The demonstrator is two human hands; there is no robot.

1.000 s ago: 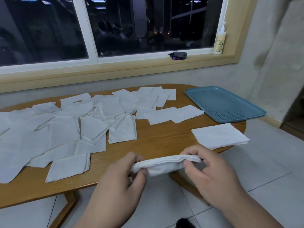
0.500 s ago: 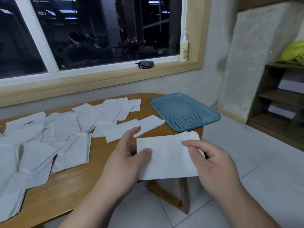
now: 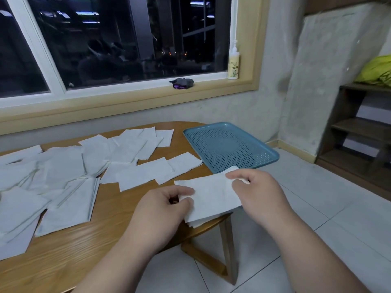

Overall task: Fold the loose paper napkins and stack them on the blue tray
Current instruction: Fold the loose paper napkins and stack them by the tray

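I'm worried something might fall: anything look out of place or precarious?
The blue tray juts past the table on the right and might tip. The folded napkin held by the left hand and right hand overhangs too.

A pump bottle (image 3: 233,64) and a small dark object (image 3: 182,83) sit on the windowsill (image 3: 127,98). A yellow bag (image 3: 376,70) tops the wooden shelf (image 3: 359,127) standing on the tiled floor (image 3: 317,208).

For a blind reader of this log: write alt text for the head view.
The left hand and right hand pinch a folded napkin over a small stack at the wooden table's near edge. A blue tray sits just beyond it, and loose napkins cover the table to the left.
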